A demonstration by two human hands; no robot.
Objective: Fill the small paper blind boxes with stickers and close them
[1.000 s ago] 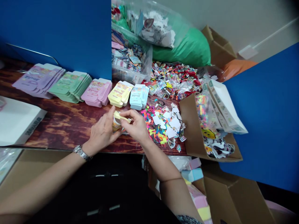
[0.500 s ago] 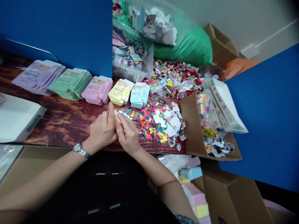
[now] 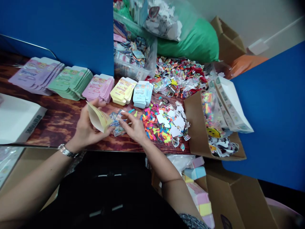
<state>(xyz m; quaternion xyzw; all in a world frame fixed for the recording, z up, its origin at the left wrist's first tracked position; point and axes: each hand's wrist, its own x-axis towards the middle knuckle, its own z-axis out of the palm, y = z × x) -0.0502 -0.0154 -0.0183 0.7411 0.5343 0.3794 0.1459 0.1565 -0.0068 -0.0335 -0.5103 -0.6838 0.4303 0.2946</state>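
Note:
My left hand (image 3: 87, 127) is closed round a small yellow carton (image 3: 99, 119), its mouth standing open and tilted. Just right of the carton, several blue printed cards (image 3: 118, 131) lie on the table. My right hand (image 3: 134, 127) reaches over these cards, thumb and fingers closing on the edge of one; the exact grip is partly hidden. Behind my hands stand stacks of flat cartons: yellow (image 3: 123, 90), pink (image 3: 98, 87) and light blue (image 3: 143, 93). To the right lies a pile of small balloons (image 3: 156, 125) beside white-backed stickers (image 3: 177, 122).
Green cartons (image 3: 71, 81) and purple cartons (image 3: 35, 74) stand farther left. A white tray (image 3: 21, 119) sits at the left edge. A clear bin (image 3: 152, 60) of cards and a heap of trinkets (image 3: 181, 76) lie behind. On the right stands a cardboard box (image 3: 195, 124).
My hands have moved apart. The left hand has gone left and now shows the yellow carton opened up; the right is over the blue cards, which have come into view.

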